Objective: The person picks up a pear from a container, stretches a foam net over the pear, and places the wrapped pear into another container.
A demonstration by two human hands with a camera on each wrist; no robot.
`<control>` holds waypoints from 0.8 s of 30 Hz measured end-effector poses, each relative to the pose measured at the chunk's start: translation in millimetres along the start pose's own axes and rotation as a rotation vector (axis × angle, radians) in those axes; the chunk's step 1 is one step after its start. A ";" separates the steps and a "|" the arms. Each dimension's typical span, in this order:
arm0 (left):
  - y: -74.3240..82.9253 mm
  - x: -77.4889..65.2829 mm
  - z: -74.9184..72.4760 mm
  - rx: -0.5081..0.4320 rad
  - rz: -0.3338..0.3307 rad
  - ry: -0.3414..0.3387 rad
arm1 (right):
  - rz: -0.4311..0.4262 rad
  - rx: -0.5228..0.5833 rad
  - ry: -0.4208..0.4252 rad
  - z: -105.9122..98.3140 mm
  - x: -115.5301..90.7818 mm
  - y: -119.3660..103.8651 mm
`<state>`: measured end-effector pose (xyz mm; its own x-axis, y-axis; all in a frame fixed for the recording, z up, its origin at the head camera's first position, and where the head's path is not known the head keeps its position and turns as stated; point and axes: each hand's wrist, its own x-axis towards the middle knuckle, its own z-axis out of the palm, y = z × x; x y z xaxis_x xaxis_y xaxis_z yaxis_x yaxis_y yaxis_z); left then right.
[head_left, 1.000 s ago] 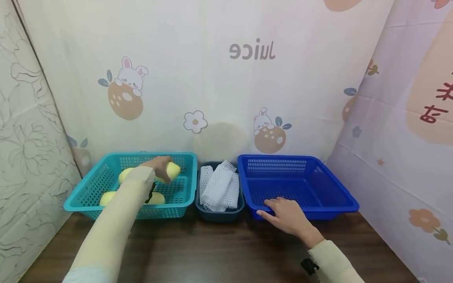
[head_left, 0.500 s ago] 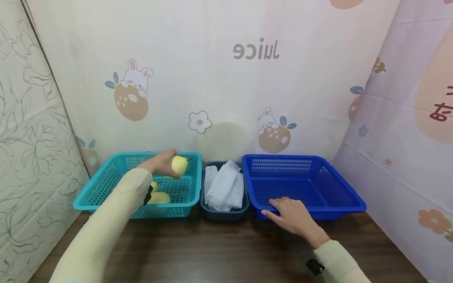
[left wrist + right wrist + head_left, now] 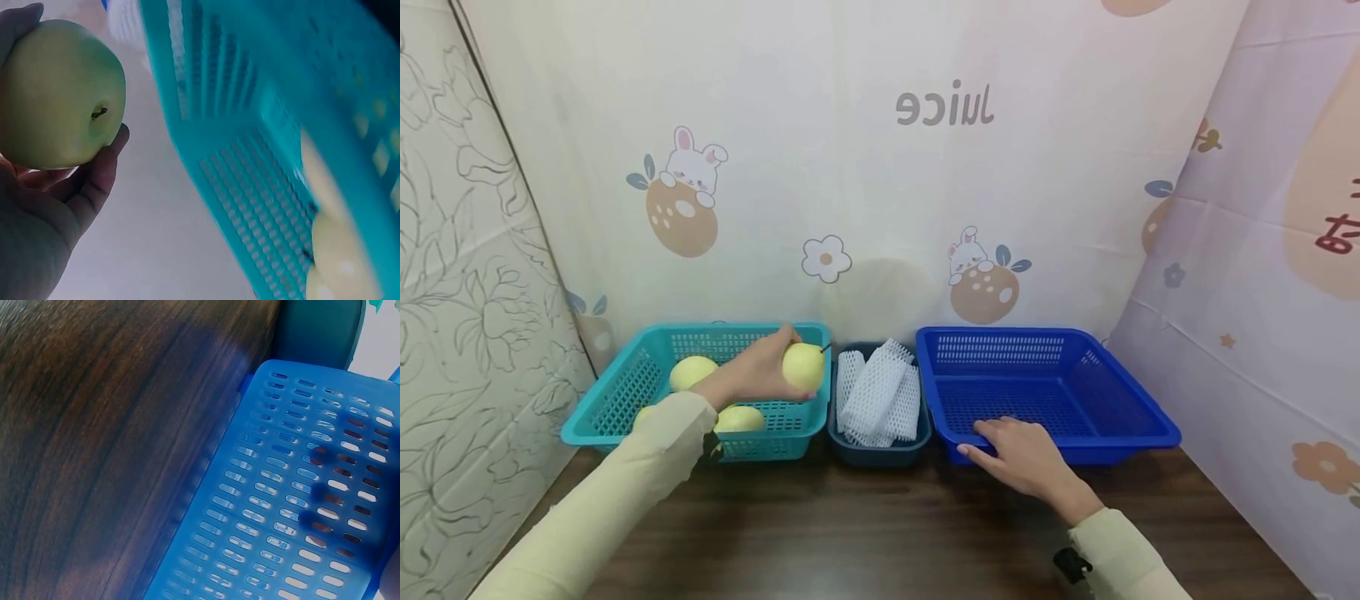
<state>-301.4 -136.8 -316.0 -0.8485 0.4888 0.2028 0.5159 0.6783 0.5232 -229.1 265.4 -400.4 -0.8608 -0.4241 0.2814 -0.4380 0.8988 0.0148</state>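
My left hand (image 3: 756, 367) holds a pale yellow-green pear (image 3: 803, 367) by its sides, above the right end of the turquoise basket (image 3: 625, 379). The pear's thin stem points right in the head view. In the left wrist view, the fingers curl under the fruit and its dimpled end shows. Several more pears (image 3: 692, 372) lie in that basket, some partly behind my arm. My right hand (image 3: 1022, 457) grips the front rim of the blue basket (image 3: 1000, 333). Its fingers hang inside, showing through the slots of the wall (image 3: 262, 487) in the right wrist view.
Between the two baskets stands a small dark blue-grey tub (image 3: 880, 458) with several white foam net sleeves (image 3: 880, 396). All three containers sit on a dark wooden table (image 3: 850, 533), against a printed curtain (image 3: 880, 192) at the back.
My left hand has lifted the pear and moved it right, toward the near right side of the turquoise basket. The right hand stays at the blue basket's rim. The view has turned slightly left.
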 end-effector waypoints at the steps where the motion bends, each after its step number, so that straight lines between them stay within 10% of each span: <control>1: 2.7 -3.5 3.5 -0.019 0.024 -0.001 | -0.001 0.000 0.000 0.6 0.0 0.0; 13: 39.2 -36.5 50.3 -0.294 0.238 -0.050 | -0.017 0.000 0.025 3.6 -1.5 0.4; 24: 50.4 -44.3 95.4 -0.446 0.267 -0.079 | -0.027 0.008 0.057 3.7 -0.3 1.1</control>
<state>-226.5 -72.0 -377.5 -0.6741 0.6644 0.3228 0.5974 0.2334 0.7672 -230.2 266.1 -404.0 -0.8323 -0.4413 0.3356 -0.4636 0.8859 0.0151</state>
